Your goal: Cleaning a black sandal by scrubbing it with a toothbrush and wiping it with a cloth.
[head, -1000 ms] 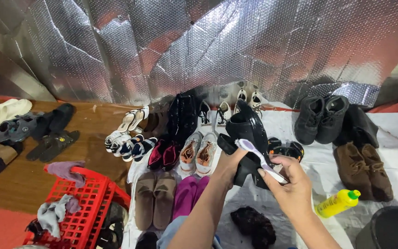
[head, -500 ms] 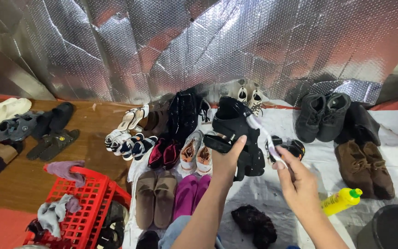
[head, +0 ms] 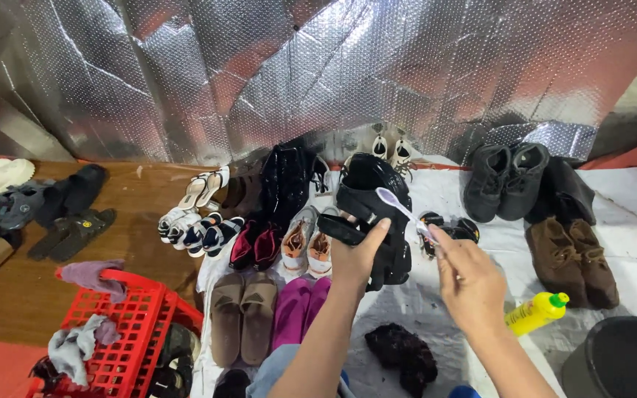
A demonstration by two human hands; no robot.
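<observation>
My left hand grips the black shoe upright; my right hand pinches a toothbrush, its head seemingly touching the shoe's upper right side.

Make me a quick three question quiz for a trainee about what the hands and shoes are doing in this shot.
1. True or false: the left hand holds up a black strappy sandal.
2. Which thing does the right hand hold? A: white toothbrush; B: yellow bottle; C: red basket.
3. Fill in: the yellow bottle lies on the sheet just below the pair of ____ suede shoes.

Key: 1 true; 2 A; 3 brown.
</observation>
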